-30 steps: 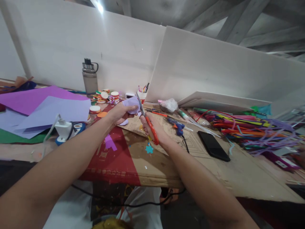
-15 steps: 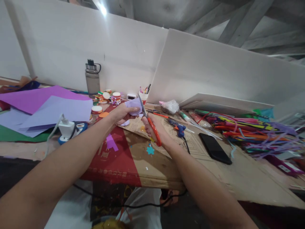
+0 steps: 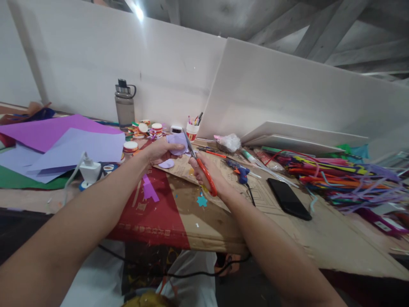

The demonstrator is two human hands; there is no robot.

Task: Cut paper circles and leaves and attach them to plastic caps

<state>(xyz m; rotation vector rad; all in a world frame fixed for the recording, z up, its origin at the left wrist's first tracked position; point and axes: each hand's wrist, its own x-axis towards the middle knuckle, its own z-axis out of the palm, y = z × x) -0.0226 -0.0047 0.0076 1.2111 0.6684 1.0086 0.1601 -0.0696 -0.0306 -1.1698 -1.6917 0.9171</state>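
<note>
Between the thumb and fingers of my left hand is a small piece of lavender paper. My right hand grips a pair of scissors with red-orange handles, blades pointing up and away along the paper's right edge. Whether the blades touch the paper I cannot tell. Under my left hand lies a lavender paper cutout. A teal flower-shaped cutout rests on the cardboard below my right hand, and purple paper scraps lie on its red part.
Large lavender sheets and a white plug are at left. Behind stand a water bottle and a pen cup. To the right are a blue glue gun, a black phone and a heap of pipe cleaners.
The lavender paper has shifted slightly left and down in my left hand, with its outline a little turned. My right hand keeps the scissors in nearly the same place.
</note>
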